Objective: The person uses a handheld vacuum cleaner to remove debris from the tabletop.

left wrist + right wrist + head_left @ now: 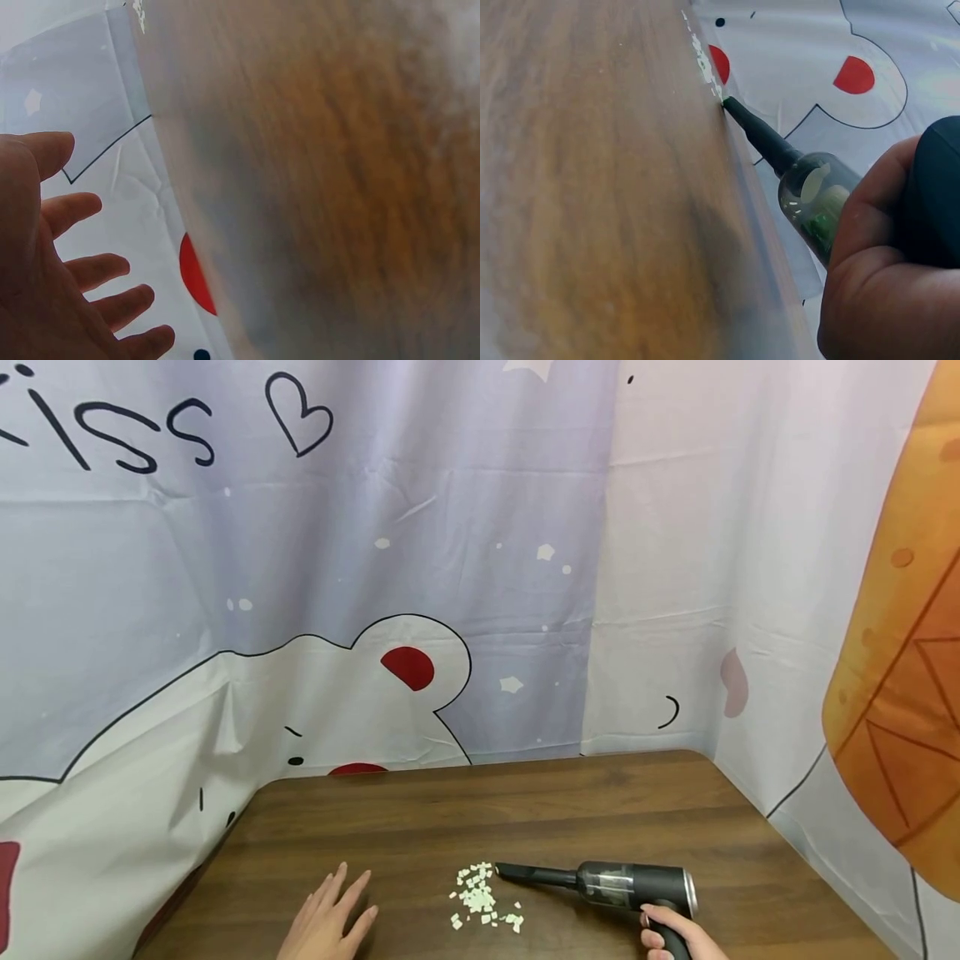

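My right hand grips the handle of a black handheld vacuum cleaner with a clear dust cup. Its narrow nozzle points left, the tip right at the edge of a scatter of small pale paper bits on the table. In the right wrist view, some white and green matter shows inside the clear cup. To the left of the bits, my left hand is held with fingers spread and nothing in it; the left wrist view shows its fingers apart.
The brown wooden table has rounded far corners. A printed curtain with a bear drawing hangs behind it and along the sides. A thin dark cable runs down the curtain at the right, beyond the table edge.
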The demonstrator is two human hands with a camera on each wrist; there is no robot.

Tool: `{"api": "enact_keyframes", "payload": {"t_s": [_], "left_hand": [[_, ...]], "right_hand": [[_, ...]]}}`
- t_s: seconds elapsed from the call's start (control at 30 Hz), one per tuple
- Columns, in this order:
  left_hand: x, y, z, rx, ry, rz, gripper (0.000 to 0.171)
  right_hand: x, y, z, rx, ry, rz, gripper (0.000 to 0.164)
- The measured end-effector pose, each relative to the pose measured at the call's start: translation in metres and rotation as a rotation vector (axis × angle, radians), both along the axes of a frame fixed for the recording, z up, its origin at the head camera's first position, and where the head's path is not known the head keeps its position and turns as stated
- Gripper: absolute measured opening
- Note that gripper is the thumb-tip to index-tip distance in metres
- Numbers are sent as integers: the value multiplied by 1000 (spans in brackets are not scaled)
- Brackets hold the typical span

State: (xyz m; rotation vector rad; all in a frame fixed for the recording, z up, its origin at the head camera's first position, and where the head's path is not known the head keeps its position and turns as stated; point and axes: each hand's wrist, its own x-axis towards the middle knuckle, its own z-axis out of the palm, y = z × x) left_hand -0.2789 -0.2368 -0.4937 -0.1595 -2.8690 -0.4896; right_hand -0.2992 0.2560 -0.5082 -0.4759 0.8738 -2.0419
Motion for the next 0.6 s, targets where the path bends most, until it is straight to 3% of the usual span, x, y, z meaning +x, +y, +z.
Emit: {"api": "enact_keyframes", "payload": {"t_s": [0.6], "left_hand": [[-6,-4,0,17,14,-5,54]], "right_hand": [[-13,-6,0,2,6,31,16]]}}
